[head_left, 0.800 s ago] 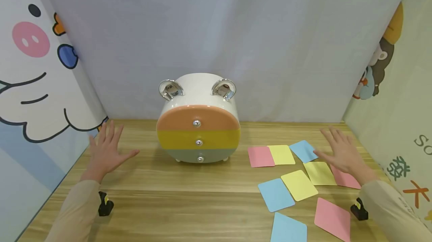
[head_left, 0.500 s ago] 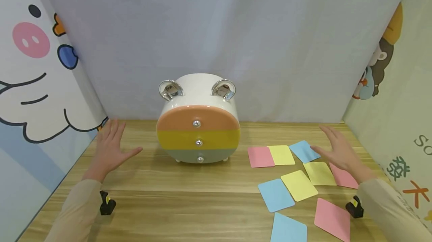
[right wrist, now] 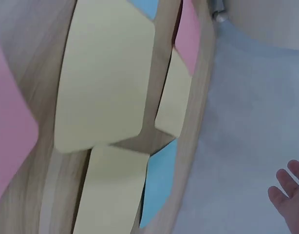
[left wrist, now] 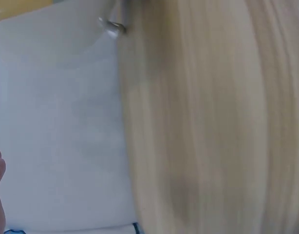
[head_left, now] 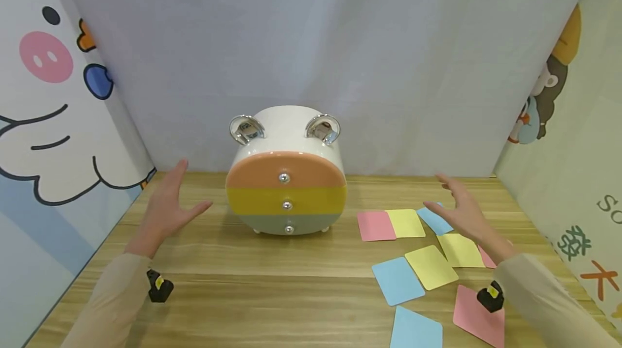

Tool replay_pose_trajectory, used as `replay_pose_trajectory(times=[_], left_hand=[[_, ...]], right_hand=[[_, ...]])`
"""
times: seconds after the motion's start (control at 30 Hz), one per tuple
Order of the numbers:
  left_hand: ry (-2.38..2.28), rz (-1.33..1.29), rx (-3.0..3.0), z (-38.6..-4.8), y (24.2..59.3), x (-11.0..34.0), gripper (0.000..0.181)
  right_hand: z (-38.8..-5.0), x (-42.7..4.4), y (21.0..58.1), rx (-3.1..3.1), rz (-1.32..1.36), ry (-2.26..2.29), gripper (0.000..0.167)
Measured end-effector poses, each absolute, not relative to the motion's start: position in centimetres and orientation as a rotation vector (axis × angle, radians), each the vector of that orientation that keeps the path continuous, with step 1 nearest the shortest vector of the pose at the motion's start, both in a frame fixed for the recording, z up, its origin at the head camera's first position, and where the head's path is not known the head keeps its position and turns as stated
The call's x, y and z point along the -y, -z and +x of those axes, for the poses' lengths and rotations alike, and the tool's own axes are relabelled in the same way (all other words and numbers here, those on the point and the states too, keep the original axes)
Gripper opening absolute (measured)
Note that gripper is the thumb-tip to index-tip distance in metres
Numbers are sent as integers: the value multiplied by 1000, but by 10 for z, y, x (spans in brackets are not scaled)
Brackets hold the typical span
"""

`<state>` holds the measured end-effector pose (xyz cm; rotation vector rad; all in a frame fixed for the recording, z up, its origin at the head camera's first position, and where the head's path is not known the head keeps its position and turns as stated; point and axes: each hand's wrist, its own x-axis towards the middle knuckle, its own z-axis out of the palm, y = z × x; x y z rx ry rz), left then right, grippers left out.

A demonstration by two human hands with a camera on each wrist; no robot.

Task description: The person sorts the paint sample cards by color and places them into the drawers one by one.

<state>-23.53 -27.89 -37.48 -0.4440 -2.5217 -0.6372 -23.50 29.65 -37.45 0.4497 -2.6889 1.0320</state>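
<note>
A round white drawer box [head_left: 286,197] stands at the middle back of the table, its front banded orange, yellow and grey-green. Each band carries a silver knob, and two shiny silver ears sit on top. Left of the box, my left hand [head_left: 162,210] hovers with thumb spread toward it, holding nothing. My right hand [head_left: 464,213] hangs above the paper squares at the right, thumb and fingers apart, also holding nothing. Under and beside it lie a blue square [head_left: 434,221], a yellow square [head_left: 460,251] and a pink square [head_left: 376,226]. Only some fingertips show in the right wrist view.
More paper squares lie nearer the front: a blue one [head_left: 398,281], a yellow one [head_left: 431,267], a pink one [head_left: 476,315] and another blue one [head_left: 416,329]. A grey curtain [head_left: 389,67] hangs behind the wooden table [head_left: 272,305]. Printed panels flank both sides.
Both hands have moved inward and turned, so their palms face each other more. The right hand has shifted left over the paper squares. The box and the squares have stayed put.
</note>
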Motion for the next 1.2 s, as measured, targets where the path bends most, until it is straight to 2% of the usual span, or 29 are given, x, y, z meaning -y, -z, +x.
replay_pose_trajectory(times=[0.53,1.2], left_hand=[[682,-681,2366,-237,340,229,89],[639,-801,2285,-242,338,214,73]], right_hand=[[-203,-174,329,2358,554,-1441,48],[-204,-67,332,2101,560,-1788,32]])
